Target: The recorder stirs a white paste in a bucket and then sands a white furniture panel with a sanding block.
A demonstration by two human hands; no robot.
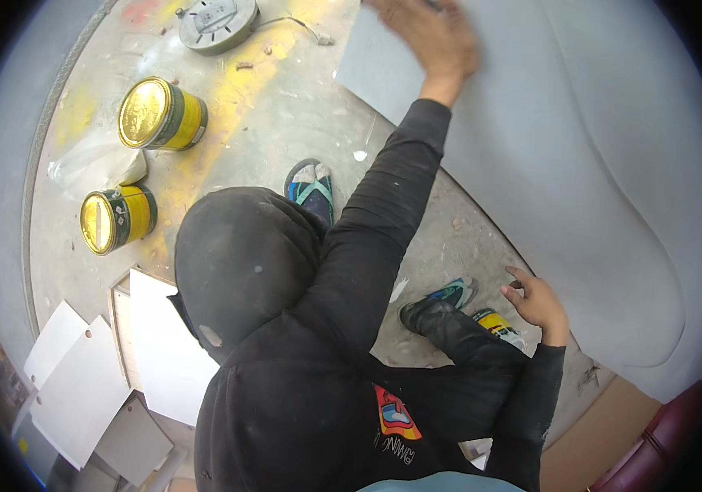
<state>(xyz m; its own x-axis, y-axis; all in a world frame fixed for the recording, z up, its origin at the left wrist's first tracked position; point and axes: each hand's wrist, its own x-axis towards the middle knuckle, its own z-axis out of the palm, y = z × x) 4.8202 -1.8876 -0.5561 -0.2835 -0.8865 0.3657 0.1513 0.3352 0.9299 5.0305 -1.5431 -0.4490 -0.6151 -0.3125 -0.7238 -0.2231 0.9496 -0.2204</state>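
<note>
Neither of my hands shows in the head view. A light blue edge (pixel 441 483), perhaps cloth, pokes in at the bottom. In front of me a co-worker in a black hooded top (pixel 285 394) and dark cap (pixel 248 258) leans over a large pale grey panel (pixel 523 139). One hand (pixel 437 41) of the co-worker, smeared by motion, lies on the panel's far part; something dark shows by its fingers, too hidden to name. The co-worker's other hand (pixel 541 303) hangs beside the panel's near left edge, fingers bent and apart, with nothing visible in it.
Two yellow-and-green cans (pixel 187 119) stand on the stained floor at left, a clear plastic bag (pixel 100 168) between them. A round grey device (pixel 218 23) with a cable lies beyond. White boards (pixel 80 394) lean at lower left. Another can (pixel 494 324) stands near the co-worker's sandalled foot (pixel 453 291).
</note>
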